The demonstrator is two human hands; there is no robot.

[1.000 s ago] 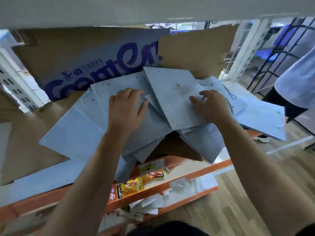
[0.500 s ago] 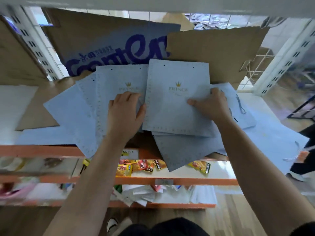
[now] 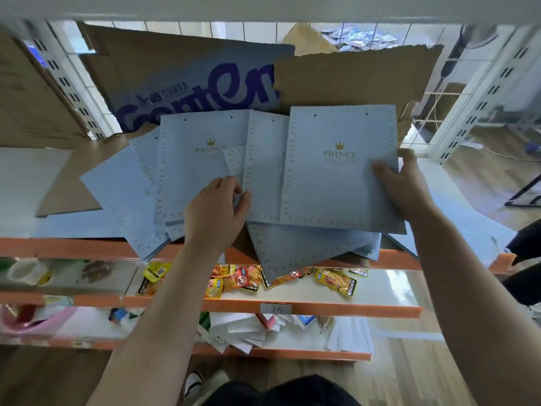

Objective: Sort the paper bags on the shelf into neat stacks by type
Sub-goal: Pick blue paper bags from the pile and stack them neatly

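My right grip grasps the top bag at its right edge, thumb flat on the face and fingers wrapped over the rim. My left grip is curled down where the middle bag overlaps the left bag. It may be nipping the middle bag's lower left corner, but I cannot tell whether it truly holds it.

The top bag lies wholly to the left of my right grip. Its long axis runs away from me toward the cardboard at the back, with the crown print upright. The middle and left bags sit parallel to it, each partly tucked under its right-hand neighbour, all on the shelf.

More bags fan out crookedly beneath, with corners hanging past the front edge. I judge the next move is a leftward slide to square the top bag over the others. The right grip is nearer and should carry it while the left steadies the pile.
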